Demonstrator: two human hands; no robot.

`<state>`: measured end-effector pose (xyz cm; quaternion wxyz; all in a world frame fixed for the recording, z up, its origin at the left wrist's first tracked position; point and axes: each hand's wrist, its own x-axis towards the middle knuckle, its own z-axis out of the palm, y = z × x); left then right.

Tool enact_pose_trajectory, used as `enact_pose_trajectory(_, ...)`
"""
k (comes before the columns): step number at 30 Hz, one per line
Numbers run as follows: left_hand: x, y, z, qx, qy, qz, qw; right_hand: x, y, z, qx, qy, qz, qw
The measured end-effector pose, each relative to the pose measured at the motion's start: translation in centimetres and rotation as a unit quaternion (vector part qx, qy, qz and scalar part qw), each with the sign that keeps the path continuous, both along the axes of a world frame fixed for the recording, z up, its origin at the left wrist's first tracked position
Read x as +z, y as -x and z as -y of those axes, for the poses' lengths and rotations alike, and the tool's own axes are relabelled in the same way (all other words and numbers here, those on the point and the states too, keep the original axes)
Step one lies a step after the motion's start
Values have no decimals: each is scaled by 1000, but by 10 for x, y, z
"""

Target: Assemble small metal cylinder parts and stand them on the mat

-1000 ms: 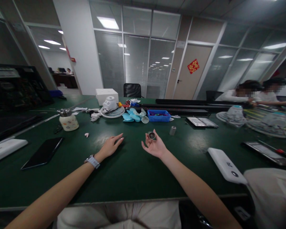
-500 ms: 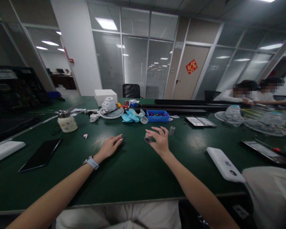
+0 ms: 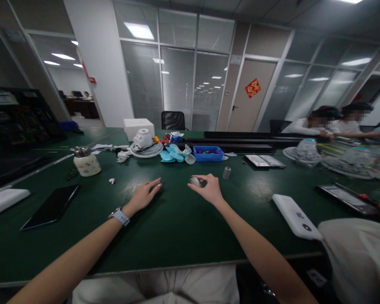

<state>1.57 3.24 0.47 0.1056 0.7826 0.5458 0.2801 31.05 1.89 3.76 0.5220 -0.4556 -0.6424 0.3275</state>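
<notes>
My right hand pinches a small silver cylinder, which looks like a small electric motor, between thumb and fingers. Its side faces me, and the fingers hide part of it. A similar silver cylinder stands upright on the table just beyond and to the right of that hand. My left hand, with a watch on its wrist, lies on the green table with fingers stretched out and nothing held. A small pink-and-white piece lies to its left.
Across the far side stand a white fan, blue fan blades and a blue bin of small parts. At left are a patterned jar and a dark tablet. A white device lies right, beside a seated person.
My right hand has turned the cylinder so that its side shows instead of its round end, and the fingers have curled closer around it. The left hand keeps its pose.
</notes>
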Motion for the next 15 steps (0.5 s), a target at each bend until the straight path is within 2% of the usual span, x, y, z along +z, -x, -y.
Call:
enact_pose_trajectory(2,1,-1,1,-2,-2,1,1000,-1,2,-3,30,102,-66,992)
enact_pose_trajectory(3,1,-1,1,-2,-2,2,1000,-1,4,-3,57,167,-106,979)
enact_pose_trajectory(5,2,-2,1,-2,0,3,1000,1,8,-4,113,291,-207,927)
enact_pose_trajectory(7,1,-2,1,-3,-3,4,1000,2,12,-4,139,347,-310,874)
enact_pose_trajectory(8,1,-2,1,-4,-5,4,1000,2,13,-6,134,340,-350,863)
enact_pose_trajectory(9,0,-1,0,-5,-8,5,1000,1,12,-8,115,314,-376,864)
enact_pose_trajectory(11,-1,-1,-1,-6,-13,6,1000,-2,6,-16,25,232,-378,896)
enact_pose_trajectory(13,-2,0,-1,-2,-13,6,1000,-8,-9,-27,-123,133,-317,931)
enact_pose_trajectory(15,-1,0,0,3,-12,6,1000,-14,-32,-38,-284,55,-205,935)
